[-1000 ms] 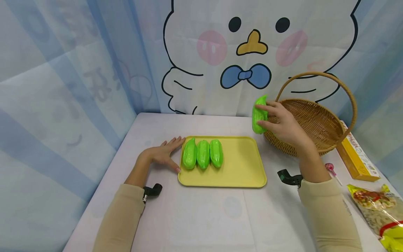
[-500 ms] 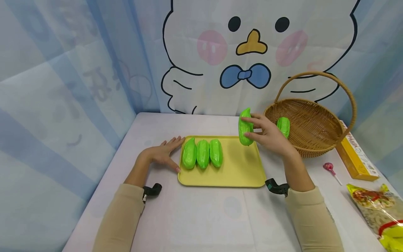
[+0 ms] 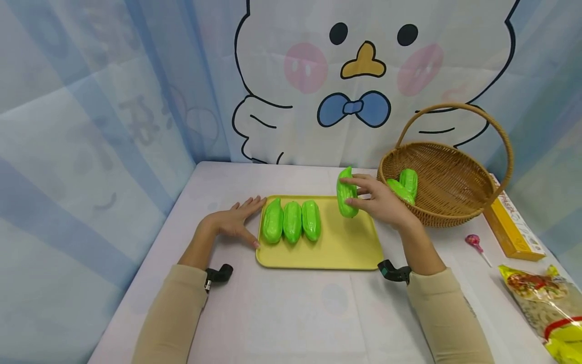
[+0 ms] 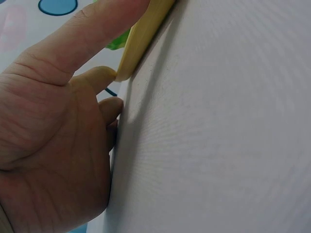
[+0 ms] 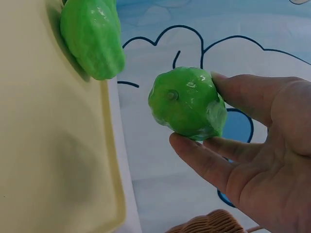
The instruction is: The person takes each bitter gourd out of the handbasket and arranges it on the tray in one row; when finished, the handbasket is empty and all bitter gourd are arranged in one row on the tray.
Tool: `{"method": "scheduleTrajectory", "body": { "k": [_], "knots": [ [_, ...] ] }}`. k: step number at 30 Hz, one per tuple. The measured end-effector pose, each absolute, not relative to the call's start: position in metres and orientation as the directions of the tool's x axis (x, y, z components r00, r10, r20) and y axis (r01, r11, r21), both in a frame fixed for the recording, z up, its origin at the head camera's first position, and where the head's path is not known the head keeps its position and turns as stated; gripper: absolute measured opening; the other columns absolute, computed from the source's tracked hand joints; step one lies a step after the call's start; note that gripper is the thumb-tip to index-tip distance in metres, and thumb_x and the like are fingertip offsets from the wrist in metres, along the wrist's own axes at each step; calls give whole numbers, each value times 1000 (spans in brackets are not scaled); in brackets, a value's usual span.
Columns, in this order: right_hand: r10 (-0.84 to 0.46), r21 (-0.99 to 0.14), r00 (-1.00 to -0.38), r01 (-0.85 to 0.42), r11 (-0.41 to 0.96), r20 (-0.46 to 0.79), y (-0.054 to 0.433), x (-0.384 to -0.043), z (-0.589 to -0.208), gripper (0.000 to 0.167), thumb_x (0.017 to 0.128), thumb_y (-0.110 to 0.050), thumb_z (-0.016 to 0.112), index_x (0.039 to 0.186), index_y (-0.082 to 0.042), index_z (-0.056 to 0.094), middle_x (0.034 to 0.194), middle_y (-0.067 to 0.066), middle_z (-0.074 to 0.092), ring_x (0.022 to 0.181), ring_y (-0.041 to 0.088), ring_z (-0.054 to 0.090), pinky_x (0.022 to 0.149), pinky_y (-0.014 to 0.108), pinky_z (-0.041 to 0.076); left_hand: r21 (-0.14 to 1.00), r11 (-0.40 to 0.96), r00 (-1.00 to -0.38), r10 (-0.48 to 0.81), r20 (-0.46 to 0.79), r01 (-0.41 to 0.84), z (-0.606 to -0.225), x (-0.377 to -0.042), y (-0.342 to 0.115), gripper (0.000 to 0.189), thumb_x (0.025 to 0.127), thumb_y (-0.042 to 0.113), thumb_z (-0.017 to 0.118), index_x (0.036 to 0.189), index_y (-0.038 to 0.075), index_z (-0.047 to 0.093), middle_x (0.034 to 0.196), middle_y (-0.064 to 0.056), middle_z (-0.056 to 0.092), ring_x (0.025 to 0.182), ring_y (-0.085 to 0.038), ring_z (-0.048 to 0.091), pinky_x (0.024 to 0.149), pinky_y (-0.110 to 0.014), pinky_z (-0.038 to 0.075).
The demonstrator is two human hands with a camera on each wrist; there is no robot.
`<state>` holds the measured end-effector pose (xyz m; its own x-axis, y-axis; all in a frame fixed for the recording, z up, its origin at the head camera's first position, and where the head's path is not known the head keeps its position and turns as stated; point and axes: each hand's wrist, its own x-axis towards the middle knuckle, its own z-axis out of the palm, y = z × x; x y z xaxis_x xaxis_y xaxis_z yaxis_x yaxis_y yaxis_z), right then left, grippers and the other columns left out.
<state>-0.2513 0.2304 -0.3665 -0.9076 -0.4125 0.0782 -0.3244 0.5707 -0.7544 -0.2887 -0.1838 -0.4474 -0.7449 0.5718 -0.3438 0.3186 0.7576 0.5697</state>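
My right hand (image 3: 381,201) pinches a glossy, ridged green toy gourd (image 3: 347,194) between thumb and fingers, over the right back part of the yellow tray (image 3: 345,247). The right wrist view shows the gourd (image 5: 184,102) end-on, with a small stem nub, apart from the tray. Three similar green gourds (image 3: 292,222) lie side by side on the tray's left half. At the tray's left edge rests my left hand (image 3: 234,222), fingers spread. In the left wrist view its thumb (image 4: 97,34) lies along the tray's side.
Back right, a wicker basket (image 3: 454,182) with a tall handle holds green gourds (image 3: 408,183). Beside it lie a yellow pasta box (image 3: 514,227), a pink lollipop (image 3: 474,241) and a plastic food bag (image 3: 541,303). A printed curtain (image 3: 291,131) hangs behind the table.
My right hand has carried the gourd left and toward me, from the basket's rim to over the tray. Gourds in the basket have come into view. The left hand stays put.
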Motion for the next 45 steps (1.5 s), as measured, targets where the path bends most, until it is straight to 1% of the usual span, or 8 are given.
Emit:
{"method": "scheduleTrajectory", "body": {
  "k": [6,11,18,25,33,40,45],
  "knots": [
    [-435,-772,-900,-306,557,43,224,-255,-377,53,102,-22,68,153,-16,53,165,17,37,135,47,52,103,62,52,567,759,-745,571,-345,320,-447,-288,-185,140,70,56,92,169,25,-2,177,-5,-10,163,-27,-14,131,-54,-9],
    [-450,-769,-893,-293,568,8,219,-257,-385,53,103,-21,67,153,-17,53,164,15,39,134,47,52,103,62,51,570,760,-745,568,-349,313,-447,-288,-184,140,70,57,92,169,26,-2,177,-4,-10,163,-27,-14,131,-54,-9],
    [-466,-757,-884,-283,589,-32,212,-259,-394,53,101,-19,69,152,-15,54,161,14,46,133,47,53,108,61,48,571,764,-748,560,-356,301,-447,-289,-183,140,69,57,92,169,26,-1,177,-3,-10,163,-26,-14,131,-54,-9],
    [-490,-746,-871,-301,594,-40,208,-260,-401,52,101,-17,69,151,-12,56,159,14,49,135,46,53,112,60,45,572,763,-750,560,-353,301,-448,-290,-183,141,68,57,92,169,26,-1,177,-3,-10,163,-26,-14,131,-54,-9],
    [-481,-735,-873,-278,618,-74,204,-259,-404,53,101,-22,69,152,-15,55,160,11,48,134,48,55,106,62,49,573,763,-747,562,-356,301,-447,-289,-183,141,69,56,92,169,26,-1,177,-3,-10,163,-26,-14,131,-54,-10],
    [-546,-730,-834,-324,601,-79,202,-260,-409,53,102,-19,68,152,-8,53,160,17,48,130,47,59,103,57,52,573,760,-746,565,-352,306,-448,-289,-183,140,69,56,92,169,26,-1,177,-4,-10,163,-27,-14,131,-54,-10],
    [-554,-734,-826,-313,602,-102,201,-260,-411,54,103,-20,66,153,-7,52,160,17,47,131,44,59,100,53,53,570,763,-748,563,-352,305,-447,-288,-183,140,69,56,92,169,27,-1,177,-4,-10,163,-26,-14,131,-54,-10]
  ]
}}
